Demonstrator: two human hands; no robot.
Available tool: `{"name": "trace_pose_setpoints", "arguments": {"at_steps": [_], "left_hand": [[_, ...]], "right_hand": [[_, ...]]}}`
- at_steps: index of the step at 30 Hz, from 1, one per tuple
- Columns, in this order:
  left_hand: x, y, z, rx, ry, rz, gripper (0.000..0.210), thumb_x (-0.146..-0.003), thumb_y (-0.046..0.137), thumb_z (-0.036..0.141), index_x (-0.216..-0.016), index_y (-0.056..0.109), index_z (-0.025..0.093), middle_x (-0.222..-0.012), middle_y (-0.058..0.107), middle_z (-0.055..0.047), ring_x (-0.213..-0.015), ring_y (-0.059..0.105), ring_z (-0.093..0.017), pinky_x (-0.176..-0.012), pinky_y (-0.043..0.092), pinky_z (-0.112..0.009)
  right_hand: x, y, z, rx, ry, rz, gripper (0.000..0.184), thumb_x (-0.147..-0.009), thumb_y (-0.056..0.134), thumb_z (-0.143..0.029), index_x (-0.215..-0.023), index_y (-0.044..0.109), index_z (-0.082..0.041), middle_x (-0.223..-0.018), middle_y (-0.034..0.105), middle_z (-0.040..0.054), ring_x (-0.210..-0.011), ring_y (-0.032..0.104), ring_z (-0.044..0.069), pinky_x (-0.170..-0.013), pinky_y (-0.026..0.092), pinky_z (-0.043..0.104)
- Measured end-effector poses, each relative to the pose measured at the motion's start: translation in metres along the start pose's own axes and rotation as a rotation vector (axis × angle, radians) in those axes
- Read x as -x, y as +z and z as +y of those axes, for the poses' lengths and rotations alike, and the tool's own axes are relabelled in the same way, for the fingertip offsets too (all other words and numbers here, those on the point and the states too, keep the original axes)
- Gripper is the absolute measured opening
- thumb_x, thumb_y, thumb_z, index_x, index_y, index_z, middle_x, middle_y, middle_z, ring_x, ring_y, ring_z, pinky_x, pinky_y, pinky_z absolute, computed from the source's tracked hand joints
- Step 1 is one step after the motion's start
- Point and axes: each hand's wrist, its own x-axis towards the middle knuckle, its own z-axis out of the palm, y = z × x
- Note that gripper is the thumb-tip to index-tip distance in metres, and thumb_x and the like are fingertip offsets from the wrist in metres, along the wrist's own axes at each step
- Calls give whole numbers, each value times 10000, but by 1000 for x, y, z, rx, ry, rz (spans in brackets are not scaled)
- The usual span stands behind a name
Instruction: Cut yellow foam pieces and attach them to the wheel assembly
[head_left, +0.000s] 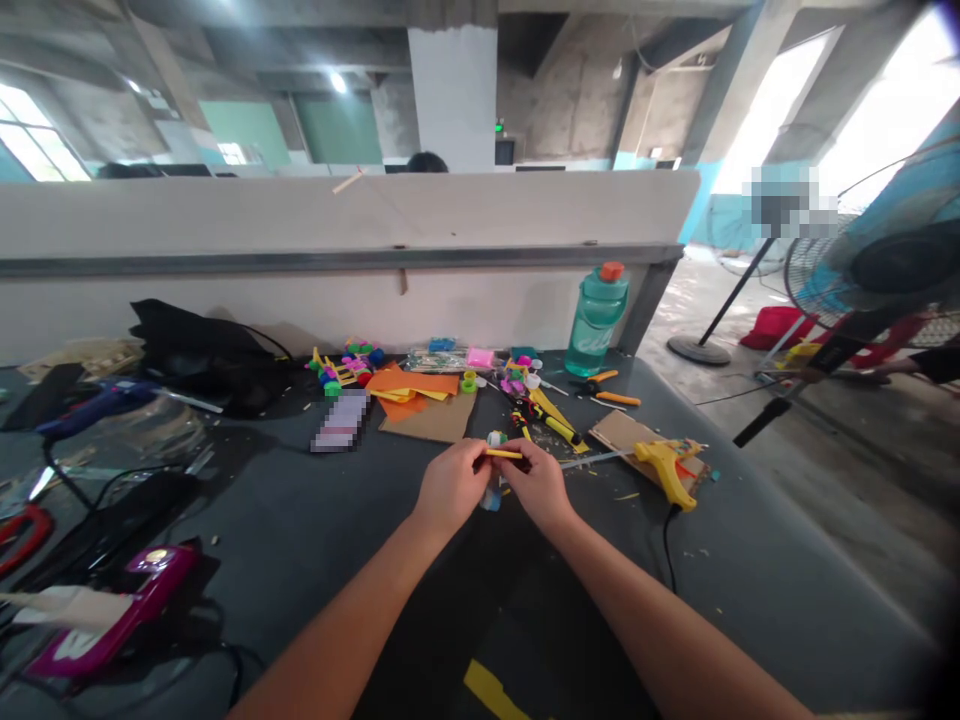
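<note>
Between my two hands, over the middle of the dark table, is a thin yellow stick [504,454], held level. My left hand [454,487] pinches its left end, and my right hand [541,487] pinches the other. Just behind and below the fingers, small white, green and blue pieces [491,497] show, partly covered by the hands. Beyond the hands lie yellow-and-black pliers [551,425] and a sheet of brown cardboard [435,422] with orange and yellow sheets [412,388] on it. To the right rests a yellow hot glue gun [666,470] on a cardboard piece [622,428].
A teal water bottle [596,325] stands at the back right, near orange-handled pliers [619,390]. Colourful pompom crafts [341,368] and a phone [341,420] lie left of the cardboard. A magenta device [120,610], a blue glue gun [105,408] and a black bag [195,350] occupy the left.
</note>
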Motion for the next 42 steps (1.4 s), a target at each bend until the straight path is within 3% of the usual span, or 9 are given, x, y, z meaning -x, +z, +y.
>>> {"name": "trace_pose_setpoints", "arguments": {"at_steps": [7,10,12,17,26,29,32,37,42], "left_hand": [[11,-8,-18,226,-24,-16,96,-748,517,159,-707,589,208,-707,618,-5,-680,560,-153,-638,386,-231],[14,-10,-41,502,-180,50,64,-715,551,218,-666,585,198,-632,596,19,-628,548,-139,-614,406,-222],[13,-8,-60,793,-412,188,85,-666,581,240,-616,546,181,-603,593,24,-587,562,-129,-590,439,-222],[8,-2,-89,942,-542,289,158,-708,549,322,-713,499,172,-663,636,5,-549,619,-129,-577,519,-268],[8,5,-92,916,-530,276,191,-691,624,340,-752,548,176,-607,613,38,-467,579,-100,-495,476,-212],[8,8,-94,894,-525,262,163,-692,624,324,-743,565,180,-587,597,49,-468,566,-94,-503,454,-204],[8,8,-95,861,-510,236,138,-703,611,315,-738,581,184,-591,597,47,-489,572,-101,-520,442,-207],[10,5,-91,665,-455,191,132,-747,563,326,-760,582,197,-614,615,30,-541,605,-137,-566,451,-232],[12,8,-86,426,-336,152,151,-794,538,358,-803,599,221,-654,643,15,-591,611,-149,-598,441,-231]], "right_hand": [[5,8,-7,-9,23,-50,169,-753,620,-353,-788,663,-193,-668,648,1,-616,579,168,-564,461,257],[1,12,-8,-1,45,-13,224,-757,618,-399,-796,660,-183,-667,650,6,-605,578,166,-563,459,257],[-7,14,-10,34,58,31,257,-770,597,-423,-797,661,-176,-654,647,7,-576,570,157,-532,442,246],[-50,30,-11,183,70,2,300,-793,529,-433,-708,647,-170,-557,598,-9,-456,496,119,-438,365,212],[-136,73,6,325,51,-159,134,-704,614,-284,-666,684,-176,-496,582,-45,-441,500,105,-443,370,198],[-142,52,5,359,72,-190,241,-688,629,-250,-904,710,-177,-585,645,-31,-439,519,106,-421,378,201],[-139,6,2,411,70,-140,356,-735,579,-275,-1065,666,-174,-725,694,6,-494,558,112,-445,401,208],[-111,-74,13,576,79,-53,253,-710,586,-277,-892,713,-156,-720,702,33,-577,595,149,-540,435,249],[-73,-114,34,730,107,-24,192,-721,586,-268,-837,725,-201,-741,713,27,-681,628,188,-630,434,278]]}}
